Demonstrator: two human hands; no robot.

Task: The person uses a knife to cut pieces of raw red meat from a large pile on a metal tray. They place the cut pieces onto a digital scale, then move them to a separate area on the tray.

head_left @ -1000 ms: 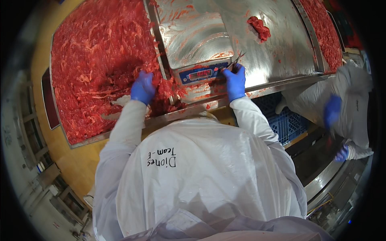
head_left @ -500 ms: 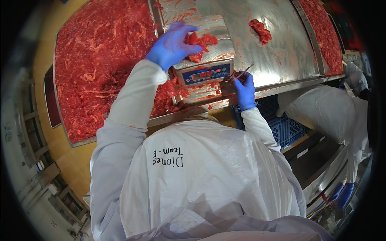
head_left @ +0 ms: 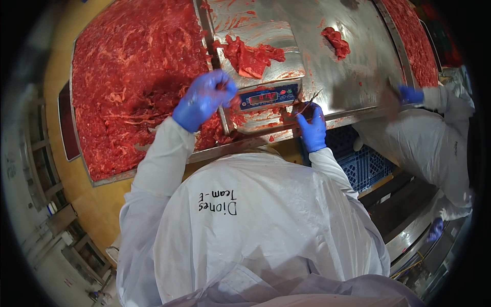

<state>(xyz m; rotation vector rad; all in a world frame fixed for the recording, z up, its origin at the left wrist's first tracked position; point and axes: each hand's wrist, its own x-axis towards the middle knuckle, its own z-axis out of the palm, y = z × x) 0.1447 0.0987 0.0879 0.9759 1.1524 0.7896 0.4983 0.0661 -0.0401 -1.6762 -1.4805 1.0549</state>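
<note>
A ragged piece of red meat (head_left: pixel 250 57) lies spread on the steel platform of a digital scale (head_left: pixel 270 96) with a lit blue panel. My left hand (head_left: pixel 203 100), in a blue glove, hovers just left of the panel, beside the meat bin's edge. Its fingers are curled in toward the thumb; something reddish shows at the tips, too small to name. Right of the scale, near the table's front edge, my right hand (head_left: pixel 313 128), also gloved, is closed around a thin knife (head_left: pixel 311 101). The blade points up and away; the handle is mostly hidden.
A large bin of red trimmed meat (head_left: pixel 133 66) fills the left. On the steel table (head_left: pixel 358 71) right of the scale lies another meat piece (head_left: pixel 336 43). A second meat bin (head_left: pixel 409 36) stands farther right. A co-worker's gloved hand (head_left: pixel 410 94) reaches over the table edge. Blue crates (head_left: pixel 363 166) sit below.
My left hand has let go of the meat on the scale and drawn back toward me. The scale's display has changed. A co-worker's hand has come in at the right. My right hand stays nearly still.
</note>
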